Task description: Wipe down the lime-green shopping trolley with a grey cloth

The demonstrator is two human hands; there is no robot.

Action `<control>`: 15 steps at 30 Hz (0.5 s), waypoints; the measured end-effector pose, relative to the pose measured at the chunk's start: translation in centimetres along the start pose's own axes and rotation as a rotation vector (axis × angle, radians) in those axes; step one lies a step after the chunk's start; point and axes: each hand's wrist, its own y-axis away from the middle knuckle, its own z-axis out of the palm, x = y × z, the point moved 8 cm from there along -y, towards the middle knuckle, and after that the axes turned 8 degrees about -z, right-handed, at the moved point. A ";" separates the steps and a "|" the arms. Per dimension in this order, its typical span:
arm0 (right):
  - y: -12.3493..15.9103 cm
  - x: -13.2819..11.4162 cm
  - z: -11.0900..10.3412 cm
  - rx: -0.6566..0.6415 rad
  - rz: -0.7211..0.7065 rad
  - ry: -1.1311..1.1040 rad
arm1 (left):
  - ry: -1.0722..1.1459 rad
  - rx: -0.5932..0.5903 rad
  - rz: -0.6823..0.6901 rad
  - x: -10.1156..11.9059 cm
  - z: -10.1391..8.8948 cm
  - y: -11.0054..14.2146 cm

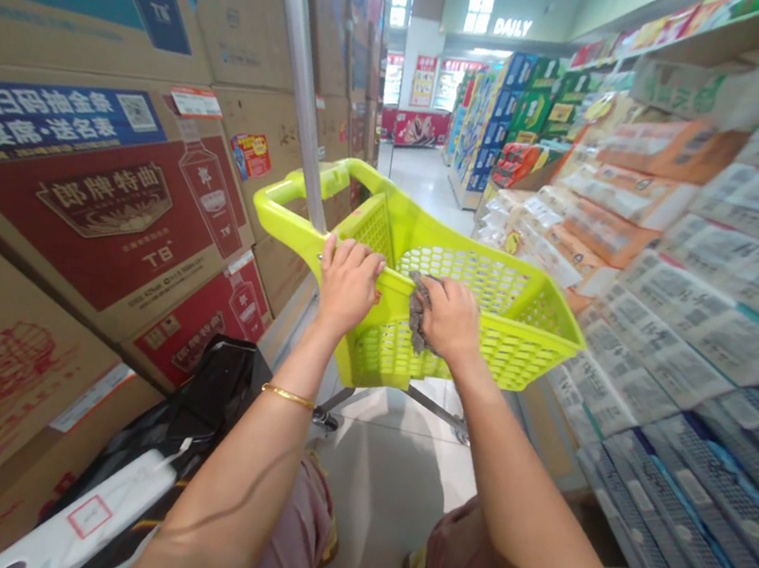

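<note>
A lime-green plastic shopping cart (527, 351) stands sideways in front of me, its handle end to the left. My left hand (349, 284) is closed over the cart's upper rim near the handle. In my right hand (450, 314) is a crumpled grey cloth (420, 314), pressed against the near rim of the basket. The fingers of that hand bend over the rim, and part of the cloth hangs down the outer side. A grey metal pole (305, 71) rises by the handle; its lower end is hidden behind the cart's frame.
Stacked cardboard cartons (109, 212) wall the left side, with a black bag (218, 393) and a white power strip-like object (90, 517) low beside me. Shelves of packaged tissues (693, 305) line the right. The tiled aisle (417, 180) runs ahead past blue and green display stacks (496, 120).
</note>
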 end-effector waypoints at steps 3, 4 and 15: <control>1.3 1.5 -0.5 0.005 -0.005 0.021 | 0.023 0.000 -0.022 0.0 0.2 -0.1; 1.5 1.7 -0.6 0.015 0.004 0.025 | 0.031 0.002 -0.033 0.1 0.3 -0.1; -1.8 -3.7 0.1 0.079 0.078 -0.043 | 0.032 0.024 -0.071 0.7 0.0 0.1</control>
